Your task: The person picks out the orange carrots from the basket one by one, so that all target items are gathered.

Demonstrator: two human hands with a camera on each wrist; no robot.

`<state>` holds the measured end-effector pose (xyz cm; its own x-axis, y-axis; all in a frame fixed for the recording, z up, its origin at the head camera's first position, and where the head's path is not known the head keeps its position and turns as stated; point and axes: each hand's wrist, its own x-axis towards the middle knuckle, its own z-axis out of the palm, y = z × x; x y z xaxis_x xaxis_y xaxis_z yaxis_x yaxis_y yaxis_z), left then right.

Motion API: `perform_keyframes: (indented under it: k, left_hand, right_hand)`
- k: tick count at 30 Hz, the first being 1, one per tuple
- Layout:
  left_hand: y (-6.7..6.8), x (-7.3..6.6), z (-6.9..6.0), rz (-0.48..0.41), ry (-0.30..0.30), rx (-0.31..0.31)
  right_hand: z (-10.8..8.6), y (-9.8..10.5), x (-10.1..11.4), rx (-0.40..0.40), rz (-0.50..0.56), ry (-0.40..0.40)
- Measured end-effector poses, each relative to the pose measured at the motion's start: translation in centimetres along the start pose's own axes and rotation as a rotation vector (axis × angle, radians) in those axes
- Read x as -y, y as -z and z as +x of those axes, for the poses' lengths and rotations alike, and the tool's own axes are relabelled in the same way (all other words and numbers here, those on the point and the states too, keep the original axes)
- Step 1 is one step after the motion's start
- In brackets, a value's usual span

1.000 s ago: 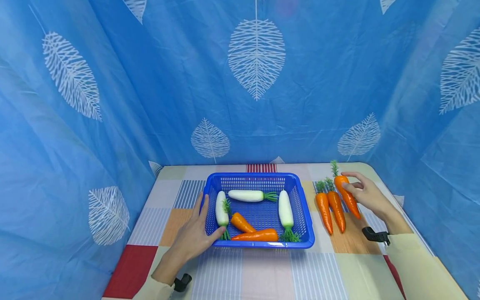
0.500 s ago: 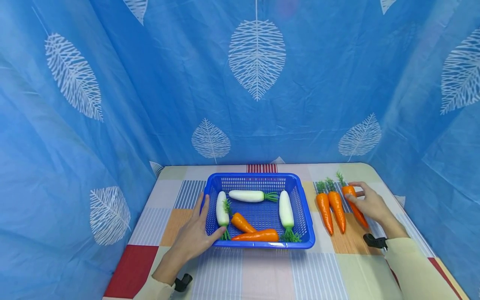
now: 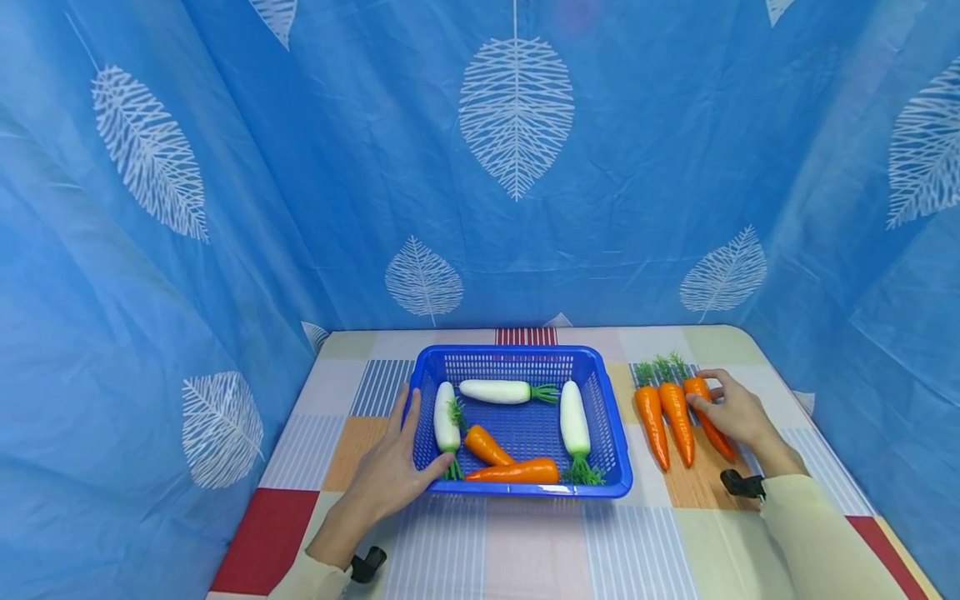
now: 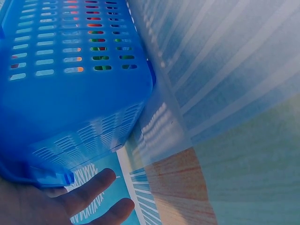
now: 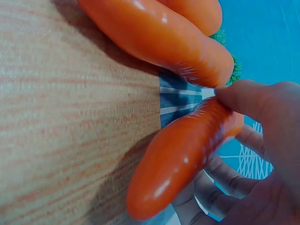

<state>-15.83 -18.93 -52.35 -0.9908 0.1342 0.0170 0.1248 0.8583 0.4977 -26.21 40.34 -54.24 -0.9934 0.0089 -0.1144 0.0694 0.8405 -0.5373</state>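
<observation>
My right hand [image 3: 738, 414] holds the rightmost carrot [image 3: 712, 417] near its leafy top, thumb on one side and fingers on the other. In the right wrist view that carrot [image 5: 176, 161] lies low over the tablecloth. Two more carrots, a left one [image 3: 652, 425] and a middle one [image 3: 678, 425], lie side by side just left of it. With fingers extended, my left hand [image 3: 384, 467] rests against the left side of a blue plastic basket [image 3: 525, 490]. Inside are several white radishes, one of them along the back [image 3: 495, 392], and two carrots, the front one [image 3: 517, 472] lying crosswise.
A patchwork-patterned tablecloth [image 3: 532, 550] covers the table. Blue curtains [image 3: 345, 167] with white leaf prints enclose the back and both sides. The basket stands near the middle, with the carrot row to its right.
My right hand has brought the rightmost carrot down and turned it, so it now lies alongside the other two, its leaves close to theirs. The left hand and basket stay put.
</observation>
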Motion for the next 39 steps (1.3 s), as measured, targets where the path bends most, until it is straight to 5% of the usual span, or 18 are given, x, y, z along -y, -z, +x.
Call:
perform_keyframes:
  k: [13, 25, 39]
  left_hand:
    - [-0.1, 0.0, -0.1, 0.005, -0.008, -0.007]
    - [-0.2, 0.0, -0.1, 0.010, -0.011, -0.009]
    - [0.2, 0.0, -0.1, 0.004, 0.002, 0.010]
  right_hand:
    - [-0.6, 0.6, 0.6, 0.012, -0.013, -0.030]
    - [-0.9, 1.0, 1.4, -0.059, -0.060, -0.010]
    - [-1.6, 1.0, 7.9, -0.142, -0.099, 0.147]
